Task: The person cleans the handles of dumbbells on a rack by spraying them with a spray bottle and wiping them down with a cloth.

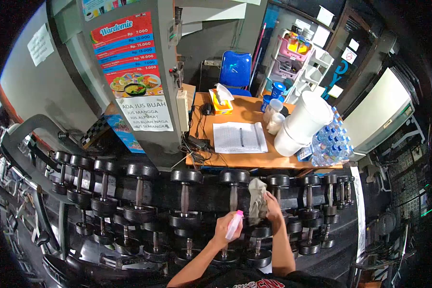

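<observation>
My left hand (223,229) is wrapped round a small spray bottle (234,226) with a pink top and a clear body. In my right hand (272,208) is a crumpled grey cloth (257,201), which hangs over the dumbbell rack and covers part of a dumbbell there. A black dumbbell (234,194) with a grey handle lies on the upper row just beyond the bottle. Left of it rests another dumbbell (185,199). To the right of the cloth, a further dumbbell (309,197) sits on the same row.
Behind the rack stands an orange-brown desk (247,117) with a paper sheet (230,139), a pen, a tissue box (221,103), white buckets (302,125) and packed water bottles (331,144). A grey pillar (163,144) rises at left; a blue chair (235,69) stands beyond the desk.
</observation>
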`<action>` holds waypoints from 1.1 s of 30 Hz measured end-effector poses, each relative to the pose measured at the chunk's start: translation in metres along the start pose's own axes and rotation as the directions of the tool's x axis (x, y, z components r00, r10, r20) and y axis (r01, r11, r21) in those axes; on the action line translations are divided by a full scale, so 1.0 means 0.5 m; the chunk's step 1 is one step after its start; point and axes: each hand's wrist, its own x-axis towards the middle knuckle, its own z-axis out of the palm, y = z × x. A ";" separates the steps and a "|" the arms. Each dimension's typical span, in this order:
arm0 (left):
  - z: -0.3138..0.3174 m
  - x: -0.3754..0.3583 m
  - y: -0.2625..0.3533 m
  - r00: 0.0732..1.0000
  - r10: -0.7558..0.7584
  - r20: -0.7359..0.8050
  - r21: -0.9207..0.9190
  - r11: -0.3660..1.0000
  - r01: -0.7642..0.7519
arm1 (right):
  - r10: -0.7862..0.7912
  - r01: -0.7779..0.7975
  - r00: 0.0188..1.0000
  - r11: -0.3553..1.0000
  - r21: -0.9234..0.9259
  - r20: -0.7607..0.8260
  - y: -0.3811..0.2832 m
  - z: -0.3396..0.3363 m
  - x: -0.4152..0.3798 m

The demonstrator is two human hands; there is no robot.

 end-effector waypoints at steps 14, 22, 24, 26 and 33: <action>0.035 -0.030 0.015 0.982 0.180 -0.059 0.202 0.965 -0.165 | -0.077 -0.040 0.993 0.462 0.886 0.085 -0.021 0.170 0.072; 0.013 -0.082 0.060 0.964 0.085 -0.253 0.224 0.974 -0.027 | -0.290 0.116 0.855 0.915 0.388 0.430 -0.024 0.296 -0.072; -0.003 -0.100 0.066 0.962 0.084 -0.258 0.230 0.973 -0.024 | -0.201 0.393 0.854 0.854 -0.342 0.480 0.007 0.299 0.011; -0.017 -0.119 0.068 0.960 0.078 -0.269 0.218 0.976 -0.018 | 0.030 -0.410 0.894 0.452 0.792 0.446 0.108 0.316 0.132; -0.036 -0.157 0.069 0.969 -0.172 -0.177 0.076 0.979 0.187 | -0.426 0.484 0.869 0.836 -0.258 0.252 -0.023 0.207 0.037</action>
